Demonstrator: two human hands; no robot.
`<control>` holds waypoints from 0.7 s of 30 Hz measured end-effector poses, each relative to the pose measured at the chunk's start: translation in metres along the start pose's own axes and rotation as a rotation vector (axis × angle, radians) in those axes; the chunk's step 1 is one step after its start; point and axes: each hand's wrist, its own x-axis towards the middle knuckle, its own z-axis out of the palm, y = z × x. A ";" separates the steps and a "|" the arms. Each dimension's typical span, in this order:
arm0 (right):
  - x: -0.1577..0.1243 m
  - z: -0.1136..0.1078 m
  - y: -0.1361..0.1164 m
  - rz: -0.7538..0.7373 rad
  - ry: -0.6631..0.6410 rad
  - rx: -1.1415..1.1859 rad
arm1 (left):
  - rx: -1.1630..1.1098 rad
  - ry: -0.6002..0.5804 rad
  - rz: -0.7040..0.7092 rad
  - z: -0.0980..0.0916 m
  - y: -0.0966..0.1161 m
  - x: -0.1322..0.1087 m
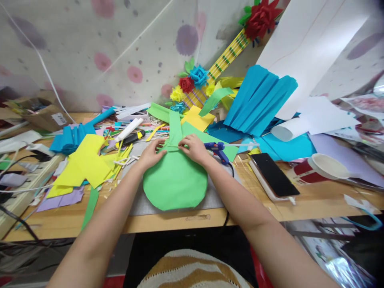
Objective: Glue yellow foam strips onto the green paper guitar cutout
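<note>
Your left hand (152,153) and right hand (194,149) stand a little apart, fingers curled, touching either side of the waist of the green paper shape (175,182); whether they pinch it or merely rest there cannot be told. From your hands its rounded body lies at 6 o'clock, both hands about equally near. Its long axis runs 6 to 12, the narrow neck (175,126) pointing to 12. Outward on the desk (144,227): glue gun (222,154) at 3, yellow paper (90,160) at 9, flower-decked guitar (227,57) at 1.
</note>
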 end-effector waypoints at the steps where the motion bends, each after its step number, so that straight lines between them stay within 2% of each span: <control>1: 0.004 0.001 0.000 -0.004 -0.033 -0.009 | 0.024 0.042 -0.010 0.000 0.000 0.000; 4: 0.010 0.006 0.002 -0.010 -0.100 -0.010 | 0.123 0.160 -0.075 -0.007 0.008 0.001; 6: 0.011 0.009 0.005 -0.018 -0.105 0.003 | 0.197 0.163 -0.099 -0.013 0.018 0.005; 9: 0.011 0.016 0.008 -0.021 -0.073 0.017 | 0.279 0.069 -0.054 -0.013 0.035 0.013; 13: 0.007 0.018 0.010 -0.016 -0.066 0.062 | 0.391 -0.079 0.043 0.005 0.050 0.022; 16: -0.005 0.007 0.015 -0.033 -0.073 0.117 | 0.420 -0.118 0.024 0.014 0.052 0.026; 19: -0.026 -0.014 0.024 -0.018 -0.047 0.168 | 0.428 -0.127 -0.009 0.013 0.052 0.028; 21: -0.043 -0.029 0.032 0.027 -0.073 0.234 | 0.460 -0.138 -0.009 0.009 0.053 0.029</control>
